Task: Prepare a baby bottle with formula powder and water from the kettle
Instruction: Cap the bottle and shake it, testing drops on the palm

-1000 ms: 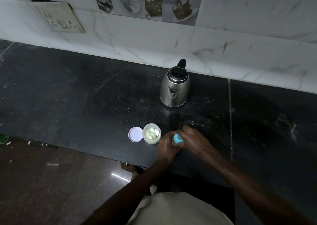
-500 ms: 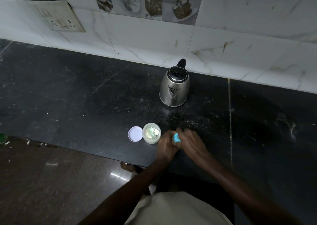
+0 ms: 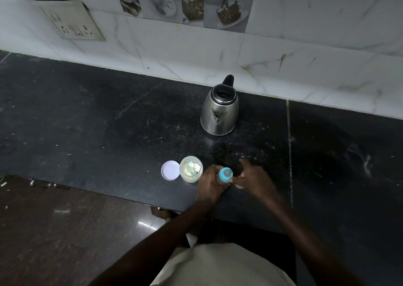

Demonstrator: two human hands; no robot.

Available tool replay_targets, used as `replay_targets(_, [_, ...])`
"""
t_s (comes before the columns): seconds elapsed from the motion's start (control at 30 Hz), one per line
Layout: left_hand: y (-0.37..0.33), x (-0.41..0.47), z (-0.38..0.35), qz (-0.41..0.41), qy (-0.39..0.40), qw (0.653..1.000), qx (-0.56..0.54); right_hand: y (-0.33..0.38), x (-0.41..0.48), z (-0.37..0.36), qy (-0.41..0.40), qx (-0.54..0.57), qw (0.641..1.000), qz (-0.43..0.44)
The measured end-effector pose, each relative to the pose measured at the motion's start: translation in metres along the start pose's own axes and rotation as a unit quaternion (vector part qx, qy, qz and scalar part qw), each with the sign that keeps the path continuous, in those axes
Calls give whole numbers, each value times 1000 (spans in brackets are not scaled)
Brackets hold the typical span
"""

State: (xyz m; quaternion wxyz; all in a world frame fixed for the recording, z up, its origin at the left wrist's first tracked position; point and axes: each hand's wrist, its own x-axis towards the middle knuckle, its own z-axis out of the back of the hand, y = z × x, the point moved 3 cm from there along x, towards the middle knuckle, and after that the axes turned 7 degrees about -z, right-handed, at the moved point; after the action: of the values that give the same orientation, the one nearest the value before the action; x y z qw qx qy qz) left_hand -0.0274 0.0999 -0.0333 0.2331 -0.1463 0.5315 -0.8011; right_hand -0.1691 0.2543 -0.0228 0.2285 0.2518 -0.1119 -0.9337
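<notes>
The baby bottle point(image 3: 225, 174), with a blue collar and a clear teat, stands near the counter's front edge. My left hand point(image 3: 209, 185) grips its body from the left. My right hand point(image 3: 255, 179) is just right of the bottle with curled fingers. A fingertip touches the blue collar, and a pale clear piece that looks like the bottle's cap point(image 3: 239, 185) shows under the palm. The open formula jar point(image 3: 190, 169) holds pale powder and a scoop. It stands left of the bottle, and its white lid point(image 3: 170, 170) lies flat beside it. The steel kettle point(image 3: 219, 111) stands further back, lid closed.
The black stone counter point(image 3: 98, 122) runs along a white tiled wall with a socket plate point(image 3: 70, 20) at the upper left. Its front edge lies close below my hands. A brown floor point(image 3: 54, 231) and a bare foot point(image 3: 161, 212) show beneath.
My right hand slid off the top of the bottle to the right, uncovering the blue collar and teat. The left hand kept its grip on the bottle.
</notes>
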Motion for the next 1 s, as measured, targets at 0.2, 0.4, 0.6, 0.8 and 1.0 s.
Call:
replay_targets(0.2, [-1, -1, 1, 5, 6, 1000, 7, 14, -34, 59, 32, -22, 998, -48])
replay_targets(0.4, [-5, 0, 2, 7, 6, 1000, 8, 30, -36, 5, 61, -95, 993, 19])
replay_targets(0.6, [-6, 0, 2, -2, 7, 1000, 19, 39, -35, 7, -5, -137, 991, -4])
replay_targets(0.8, [-5, 1, 2, -24, 8, 999, 35, 49, -41, 66, -83, 17, 996, -14])
replay_targets(1.0, [-2, -1, 0, -11, 3, 1000, 14, 69, -49, 94, -73, 118, 981, 137])
